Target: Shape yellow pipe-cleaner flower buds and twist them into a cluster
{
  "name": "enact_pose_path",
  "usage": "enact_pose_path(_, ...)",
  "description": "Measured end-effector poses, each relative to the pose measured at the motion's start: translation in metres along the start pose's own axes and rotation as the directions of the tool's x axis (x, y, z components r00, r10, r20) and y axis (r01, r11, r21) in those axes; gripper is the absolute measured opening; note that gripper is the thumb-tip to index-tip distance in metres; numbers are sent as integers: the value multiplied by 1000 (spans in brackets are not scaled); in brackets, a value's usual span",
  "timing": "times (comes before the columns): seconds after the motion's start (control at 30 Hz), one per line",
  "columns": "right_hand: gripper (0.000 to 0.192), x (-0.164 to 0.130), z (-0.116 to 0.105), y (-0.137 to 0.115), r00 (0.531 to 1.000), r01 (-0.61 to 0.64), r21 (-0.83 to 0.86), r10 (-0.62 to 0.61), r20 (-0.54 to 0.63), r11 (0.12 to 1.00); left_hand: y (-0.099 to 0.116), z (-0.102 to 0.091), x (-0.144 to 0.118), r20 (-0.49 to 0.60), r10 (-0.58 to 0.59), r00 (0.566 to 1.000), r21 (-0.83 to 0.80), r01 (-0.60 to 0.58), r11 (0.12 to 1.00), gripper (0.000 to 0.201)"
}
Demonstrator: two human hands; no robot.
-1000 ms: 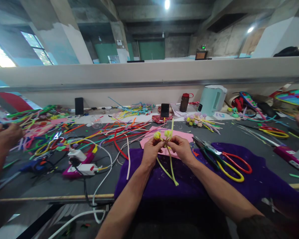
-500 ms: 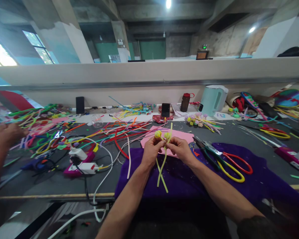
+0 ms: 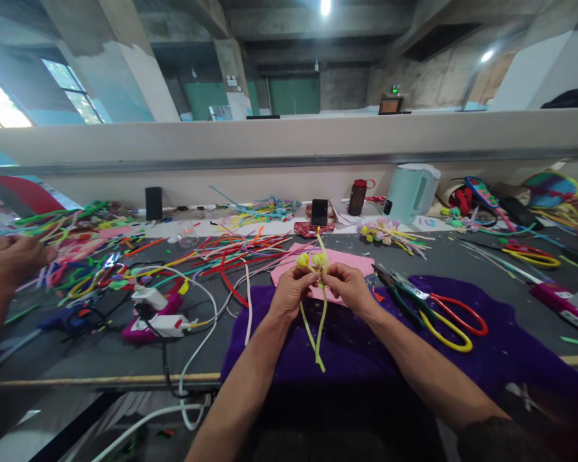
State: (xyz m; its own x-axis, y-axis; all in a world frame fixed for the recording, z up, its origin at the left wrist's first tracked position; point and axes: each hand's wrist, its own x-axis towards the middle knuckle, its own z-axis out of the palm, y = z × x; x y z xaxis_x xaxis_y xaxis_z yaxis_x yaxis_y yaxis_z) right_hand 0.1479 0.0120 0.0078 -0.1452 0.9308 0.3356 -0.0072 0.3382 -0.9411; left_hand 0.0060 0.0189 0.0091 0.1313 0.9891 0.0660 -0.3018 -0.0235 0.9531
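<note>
Pipe-cleaner stems [image 3: 319, 321], light green, pinched upright above the purple cloth [image 3: 356, 346] near the front edge of the worktable [image 3: 101, 359]. Left hand [image 3: 289, 294] clenched on the stems just below the yellow coiled buds [image 3: 309, 260]; right hand [image 3: 350, 287] grasping them from the other side. Best done by twisting close under the buds, with the left pinch held firm. Long axis near vertical: buds pointing up, loose tails hanging down toward the cloth. Scissors [image 3: 433, 308] lying further right.
</note>
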Motion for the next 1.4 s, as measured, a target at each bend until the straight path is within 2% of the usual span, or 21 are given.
enact_pose_path(0.17, 21, 1, 0, 3, 1000, 0, 16, 0, 2, 1000, 0, 2, -1, -17, 109, 994, 55, -108, 993, 23)
enact_pose_path(0.3, 21, 0, 0, 4, 1000, 13, 24, -13, 8, 1000, 1, 3, -2, -13, 137, 990, 86, -136, 987, 20)
enact_pose_path(0.4, 20, -1, 0, 2, 1000, 10, 20, -10, 17, 1000, 1, 2, -2, 4, 105, 994, 55, -105, 993, 21)
enact_pose_path(0.57, 19, -1, 0, -1, 1000, 6, 14, -6, 21, 1000, 1, -1, 1, 48, -20, 999, -10, 21, 1000, 28)
enact_pose_path(0.73, 16, -1, 0, -2, 1000, 2, 29, -2, 18, 1000, 0, -2, 4, 69, -130, 989, 3, 130, 992, 28)
enact_pose_path(1.03, 18, -1, -2, -2, 1000, 11, 43, -12, 24, 999, 1, -1, 1, 71, -76, 995, 25, 75, 997, 24)
enact_pose_path(1.2, 17, 0, -3, 3, 993, 116, -22, -117, -23, 993, 0, 0, 2, 79, -59, 995, 34, 57, 998, 26)
enact_pose_path(1.3, 12, -2, -4, 2, 962, 259, -148, -269, -52, 954, -1, 0, 2, 54, -44, 998, 44, 42, 998, 27)
enact_pose_path(1.4, 10, -6, -3, 0, 933, 349, -240, -360, -3, 906, -2, 2, 2, 6, -33, 999, 74, 33, 997, 27)
